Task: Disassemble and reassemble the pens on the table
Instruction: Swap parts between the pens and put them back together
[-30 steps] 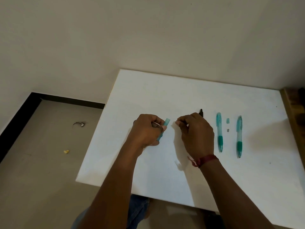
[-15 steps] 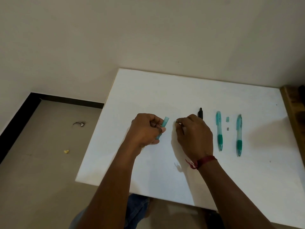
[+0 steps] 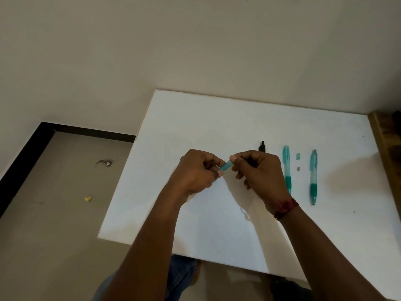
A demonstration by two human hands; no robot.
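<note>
Above the white desk (image 3: 217, 118), my L hand (image 3: 195, 171) grips one end of a short teal see-through pen barrel (image 3: 225, 165) & R hand (image 3: 260, 170) pinches the other, w/ two teal plastic pens (image 3: 286, 168) (image 3: 313, 177) lying just right.

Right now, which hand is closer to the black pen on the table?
Right. The right hand sits just in front of the black pen, covering its lower part. The left hand is farther off to its left, gripping the teal pen piece.

Table (image 3: 195, 118); my right hand (image 3: 260, 172) over it. Left of hand: barrel piece (image 3: 225, 165), my left hand (image 3: 195, 172). Behind: half-hidden pen (image 3: 262, 146). Right: inner pen (image 3: 286, 168), 2 small parts (image 3: 298, 156), outer pen (image 3: 313, 177).
</note>
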